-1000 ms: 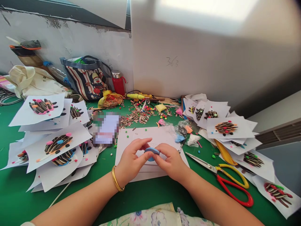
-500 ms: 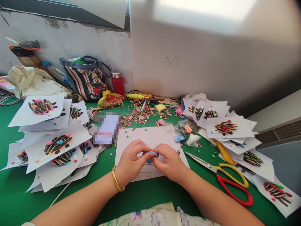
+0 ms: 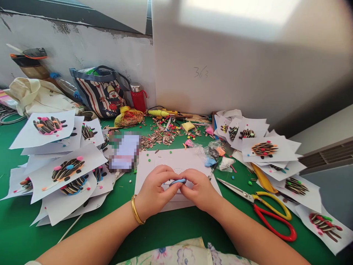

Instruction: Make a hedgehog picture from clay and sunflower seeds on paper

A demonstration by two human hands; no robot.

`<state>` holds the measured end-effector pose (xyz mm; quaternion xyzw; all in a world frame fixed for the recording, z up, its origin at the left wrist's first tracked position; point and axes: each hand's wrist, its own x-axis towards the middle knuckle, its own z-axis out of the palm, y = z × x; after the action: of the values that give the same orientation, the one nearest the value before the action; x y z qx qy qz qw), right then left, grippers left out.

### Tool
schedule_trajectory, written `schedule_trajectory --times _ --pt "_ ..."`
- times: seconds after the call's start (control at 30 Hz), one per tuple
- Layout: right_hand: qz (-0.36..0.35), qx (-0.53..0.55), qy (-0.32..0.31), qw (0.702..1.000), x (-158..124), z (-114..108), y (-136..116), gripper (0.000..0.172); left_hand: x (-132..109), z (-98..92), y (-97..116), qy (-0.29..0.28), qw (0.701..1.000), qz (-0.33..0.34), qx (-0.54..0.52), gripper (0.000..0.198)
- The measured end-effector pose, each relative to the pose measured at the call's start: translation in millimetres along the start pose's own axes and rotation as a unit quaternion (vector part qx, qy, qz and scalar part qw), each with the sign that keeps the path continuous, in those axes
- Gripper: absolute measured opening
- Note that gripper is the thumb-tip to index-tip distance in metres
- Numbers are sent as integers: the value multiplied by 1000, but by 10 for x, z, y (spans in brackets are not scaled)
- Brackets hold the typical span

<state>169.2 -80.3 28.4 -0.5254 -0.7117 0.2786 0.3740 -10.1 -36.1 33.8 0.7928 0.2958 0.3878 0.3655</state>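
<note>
Both of my hands pinch a small flat piece of blue clay [image 3: 178, 181] over a white sheet of paper [image 3: 176, 162] on the green table. My left hand [image 3: 156, 189], with a gold bangle at the wrist, holds the clay's left end with curled fingers. My right hand [image 3: 199, 189] grips its right end, fingers closed. The clay is seen edge-on between the fingertips, a little above the paper.
Red-and-yellow scissors [image 3: 264, 211] lie to the right. Paper sheets with seed-and-clay pictures are piled at left [image 3: 66, 169] and at right [image 3: 264, 149]. Sunflower seeds [image 3: 160, 136] and clay bits are scattered behind the sheet. A striped bag [image 3: 102, 92] and a red flask [image 3: 138, 96] stand by the wall.
The blue clay has been pressed and turned from a broad disc to a thin edge-on strip. Both hands have closed in tighter around it, staying over the paper.
</note>
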Motion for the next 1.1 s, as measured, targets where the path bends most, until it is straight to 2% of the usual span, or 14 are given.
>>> schedule_trajectory --times 0.07,0.17,0.3,0.43,0.5,0.6,0.73,0.83,0.9,1.0,1.1 --pt "6 18 0 1000 6 -7 -5 13 19 -6 -6 9 1000 -15 -13 12" --pt "15 40 12 999 13 -29 -1 9 24 -16 -45 21 998 -40 -35 23" --pt "13 25 26 999 16 -39 -7 8 -4 -11 -82 27 999 -17 -33 34" --pt "-2 14 18 1000 12 -19 -35 8 -11 -3 -61 15 1000 -19 -4 17" --pt "-3 27 13 1000 10 -18 -39 3 -7 -8 -44 17 999 -29 -8 15" --pt "4 41 5 999 10 -26 -32 6 -10 -19 -31 15 999 -30 -20 17" --pt "22 18 1 1000 13 -14 -31 6 -18 -13 -38 19 1000 -9 -13 32" --pt "17 10 -3 1000 10 5 -37 9 -16 0 -51 13 1000 -12 -2 16" --pt "23 28 -4 999 3 5 -36 8 -15 2 -55 18 1000 -20 -7 11" --pt "46 60 9 997 -9 -10 -26 7 -19 -3 -56 32 999 -25 -19 14" --pt "52 59 16 997 -17 -18 -24 6 -19 -6 -52 31 999 -19 -18 31"
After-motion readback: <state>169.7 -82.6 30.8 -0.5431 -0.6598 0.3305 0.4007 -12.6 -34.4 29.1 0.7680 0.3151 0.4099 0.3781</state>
